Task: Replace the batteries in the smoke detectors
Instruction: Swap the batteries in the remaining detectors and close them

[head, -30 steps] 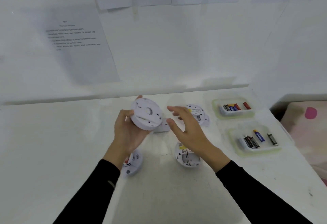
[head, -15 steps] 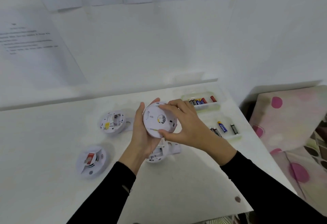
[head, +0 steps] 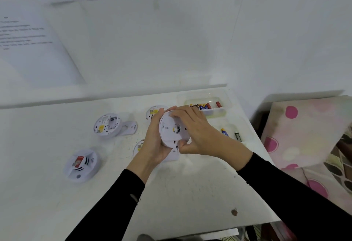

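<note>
Detector: smoke detector [head: 172, 131] lifted over the table [head: 190, 193] near its far right corner, back toward me.
Left: left hand [head: 154, 145] cups the body, bracing it.
Right: right hand [head: 198, 136] pinches its rim; I judge this is to twist the back off.
Supply: battery tray [head: 215, 113] at the far right corner, in reach.

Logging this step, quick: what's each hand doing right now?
Left hand: closed, cradling and gripping the smoke detector.
Right hand: closed, fingers and thumb pinching the same smoke detector's rim.
</note>
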{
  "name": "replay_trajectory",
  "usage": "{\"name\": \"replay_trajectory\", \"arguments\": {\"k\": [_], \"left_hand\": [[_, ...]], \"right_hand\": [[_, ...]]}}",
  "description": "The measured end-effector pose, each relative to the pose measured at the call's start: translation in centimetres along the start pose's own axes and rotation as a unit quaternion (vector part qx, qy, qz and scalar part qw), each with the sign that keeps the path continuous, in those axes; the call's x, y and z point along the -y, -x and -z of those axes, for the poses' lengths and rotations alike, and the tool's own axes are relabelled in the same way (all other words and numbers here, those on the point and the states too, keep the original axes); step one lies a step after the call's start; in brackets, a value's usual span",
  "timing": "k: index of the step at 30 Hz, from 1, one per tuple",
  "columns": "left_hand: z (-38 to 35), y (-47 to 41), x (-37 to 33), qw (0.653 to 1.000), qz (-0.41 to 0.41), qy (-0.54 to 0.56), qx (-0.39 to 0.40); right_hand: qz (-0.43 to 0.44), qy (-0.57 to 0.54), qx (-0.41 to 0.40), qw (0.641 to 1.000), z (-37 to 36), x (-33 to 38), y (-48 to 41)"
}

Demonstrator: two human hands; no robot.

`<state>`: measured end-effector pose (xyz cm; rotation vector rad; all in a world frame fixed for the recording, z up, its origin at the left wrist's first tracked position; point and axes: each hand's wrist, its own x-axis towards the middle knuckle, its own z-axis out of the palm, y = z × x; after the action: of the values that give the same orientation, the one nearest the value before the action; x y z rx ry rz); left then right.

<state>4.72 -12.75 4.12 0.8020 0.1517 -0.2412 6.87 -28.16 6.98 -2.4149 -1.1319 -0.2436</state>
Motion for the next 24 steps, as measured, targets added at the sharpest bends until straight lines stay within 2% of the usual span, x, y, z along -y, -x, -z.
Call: {"name": "replay_trajectory", "arguments": {"k": [5, 8, 10, 13, 18, 21, 24], "left_hand": [[-0.2, -0.3, 0.0, 1.0, -0.007, 0.028, -0.006], [0.1, -0.4, -0.3, 0.999, -0.021, 0.02, -0.028], [0.6, -0.3, -0.5, 0.999, -0.02, 0.022, -0.041], [1.8, -0.3, -1.0, 0.997, -0.036, 0.043, -0.056], [2.2, 0.0, -1.0, 0.994, -0.044, 0.083, -0.049], [1.4, 0.0, -0.2, 0.996, -0.033, 0.081, -0.034], [0.8, 0.0, 1.0, 0.997, -0.029, 0.075, -0.022]], "right_hand": [[0.022, 0.015, -0.041, 0.999, 1.0, -0.3, 0.5], [-0.004, -0.085, -0.102, 0.991, 0.8, 0.2, 1.8], [-0.029, -0.136, -0.106, 0.985, 0.5, 0.3, 3.0], [-0.056, -0.118, -0.014, 0.991, -0.5, -0.2, 6.1], [-0.073, -0.007, 0.173, 0.982, -4.0, -1.7, 10.9], [-0.092, -0.003, 0.212, 0.973, -5.1, -2.2, 11.5], [-0.08, -0.011, 0.192, 0.978, -5.5, -2.3, 11.9]]}}
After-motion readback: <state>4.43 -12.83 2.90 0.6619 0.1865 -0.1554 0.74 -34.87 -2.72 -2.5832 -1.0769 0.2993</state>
